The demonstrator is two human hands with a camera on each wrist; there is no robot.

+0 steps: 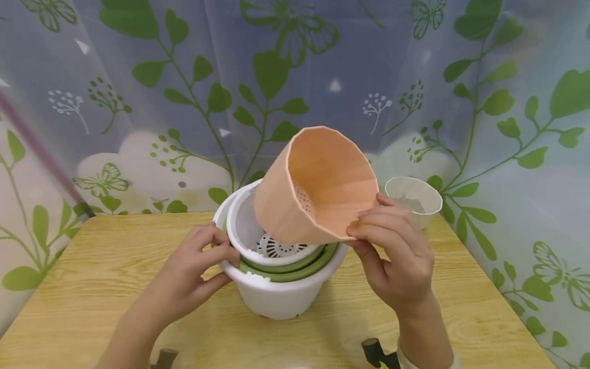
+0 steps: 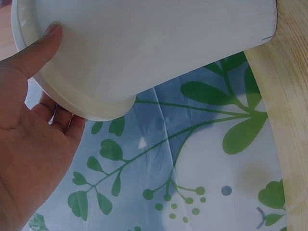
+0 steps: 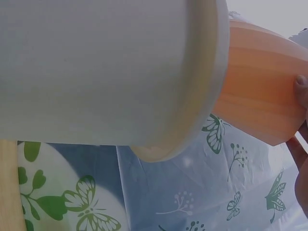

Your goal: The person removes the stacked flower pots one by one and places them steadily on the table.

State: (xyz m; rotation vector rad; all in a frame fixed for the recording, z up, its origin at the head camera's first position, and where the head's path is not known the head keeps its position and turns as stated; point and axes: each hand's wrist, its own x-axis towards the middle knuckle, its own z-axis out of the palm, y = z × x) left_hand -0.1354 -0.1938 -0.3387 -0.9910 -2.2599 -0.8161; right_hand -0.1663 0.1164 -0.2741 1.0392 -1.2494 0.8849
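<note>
My right hand (image 1: 401, 246) pinches the rim of a peach-orange plastic flower pot (image 1: 286, 205), fingers outside and over the edge. This pot is tilted, its wide mouth toward the head camera, and holes show in its base. Its lower part overlaps a nested stack: a white inner pot (image 1: 241, 220) with a slotted bottom, green pot rims (image 1: 295, 275), and a large white outer pot (image 1: 281, 297) standing on the table. With thumb and fingers, my left hand (image 1: 198, 271) grips the outer pot's rim; the left wrist view shows the thumb on the white wall (image 2: 159, 48).
A small whitish pot (image 1: 426, 197) stands at the back right of the wooden table (image 1: 152, 236). Dark short cylindrical pieces (image 1: 372, 351) lie at the near edge. A leaf-and-butterfly printed curtain (image 1: 184, 123) hangs right behind the table and along its sides.
</note>
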